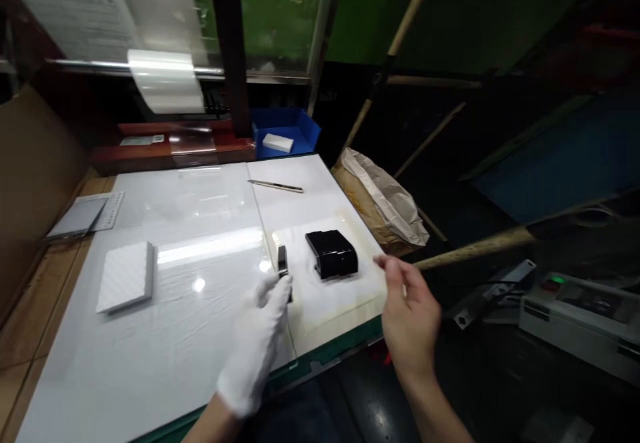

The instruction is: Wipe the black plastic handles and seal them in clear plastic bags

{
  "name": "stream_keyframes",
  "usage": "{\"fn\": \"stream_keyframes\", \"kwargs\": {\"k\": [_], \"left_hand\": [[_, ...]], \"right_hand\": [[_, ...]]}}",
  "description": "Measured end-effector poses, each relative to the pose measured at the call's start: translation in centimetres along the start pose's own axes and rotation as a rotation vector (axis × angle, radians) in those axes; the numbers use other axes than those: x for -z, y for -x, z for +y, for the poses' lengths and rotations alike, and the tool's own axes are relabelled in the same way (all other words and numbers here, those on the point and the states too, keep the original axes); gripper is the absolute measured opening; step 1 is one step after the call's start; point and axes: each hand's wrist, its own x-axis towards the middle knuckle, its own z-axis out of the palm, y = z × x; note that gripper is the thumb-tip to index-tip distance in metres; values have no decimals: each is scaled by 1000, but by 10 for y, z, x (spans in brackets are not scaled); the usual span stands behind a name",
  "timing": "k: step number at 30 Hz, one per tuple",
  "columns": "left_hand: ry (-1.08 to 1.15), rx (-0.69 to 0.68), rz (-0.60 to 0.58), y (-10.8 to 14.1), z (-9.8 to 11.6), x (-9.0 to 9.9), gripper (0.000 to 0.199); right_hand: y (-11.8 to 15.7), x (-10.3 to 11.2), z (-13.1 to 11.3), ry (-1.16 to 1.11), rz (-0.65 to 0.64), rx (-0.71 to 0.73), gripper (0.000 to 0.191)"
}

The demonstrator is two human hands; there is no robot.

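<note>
My left hand, in a white glove, is closed over the table. Its fingertips grip a small black piece with a pale edge, whose kind I cannot make out. To the right of that piece, a glossy black plastic part with a curved top lies on the white surface. My right hand is bare and hovers past the table's right edge. Its thumb and fingers are curled together, and whatever they may hold is hidden. Farther back on the table lies a thin utility knife.
A white textured foam block lies at the left of the table. Behind stand a blue bin with a white block and a roll of film. A paper sack and a grey machine are at right.
</note>
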Motion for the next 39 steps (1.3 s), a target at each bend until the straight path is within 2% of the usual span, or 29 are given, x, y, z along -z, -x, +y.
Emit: {"fn": "stream_keyframes", "kwargs": {"k": [1, 2, 4, 6, 7, 10, 13, 16, 17, 19, 21, 23, 27, 29, 31, 32, 34, 37, 38, 39], "left_hand": [[160, 46, 67, 14, -3, 18, 53], [312, 92, 145, 29, -7, 37, 50], [578, 185, 243, 59, -17, 75, 44], [791, 250, 216, 82, -30, 110, 43], [873, 264, 170, 91, -37, 126, 44], [979, 266, 77, 106, -54, 162, 49], [920, 217, 121, 112, -62, 184, 57], [728, 185, 233, 115, -62, 198, 66], [640, 183, 285, 116, -61, 202, 68], [458, 146, 414, 119, -60, 209, 64], [285, 1, 557, 124, -60, 216, 52], [169, -114, 661, 127, -64, 223, 41], [116, -90, 724, 129, -74, 231, 42], [69, -109, 745, 126, -77, 229, 42], [-24, -185, 756, 118, -77, 223, 36], [-77, -248, 750, 113, -77, 217, 30], [-156, -410, 723, 102, -75, 204, 24], [-206, -605, 639, 84, -75, 182, 25], [-233, -643, 617, 78, -75, 175, 26], [-274, -670, 598, 74, -76, 168, 27]], "right_hand": [[14, -2, -11, -36, -48, -11, 42], [29, -6, -22, -82, -169, -31, 40], [61, -24, -45, -194, -554, -103, 39], [89, -50, -66, -313, -903, -215, 42], [102, -64, -75, -349, -1028, -263, 45], [130, -98, -96, -335, -1281, -307, 47], [148, -115, -107, -238, -1390, -352, 46], [159, -122, -110, -163, -1421, -415, 47], [161, -124, -111, -138, -1420, -402, 47], [160, -134, -115, -92, -1433, -279, 44], [154, -154, -123, -68, -1467, -61, 42], [149, -183, -134, -45, -1412, 227, 48], [155, -241, -145, 211, -961, 856, 64], [163, -250, -138, 284, -874, 1010, 59], [164, -241, -124, 227, -898, 1008, 48], [160, -230, -115, 174, -912, 950, 43], [145, -200, -99, 81, -913, 706, 38], [121, -143, -85, -9, -824, 212, 47], [117, -124, -84, -37, -788, 133, 47], [118, -108, -85, -62, -774, 132, 45]]}}
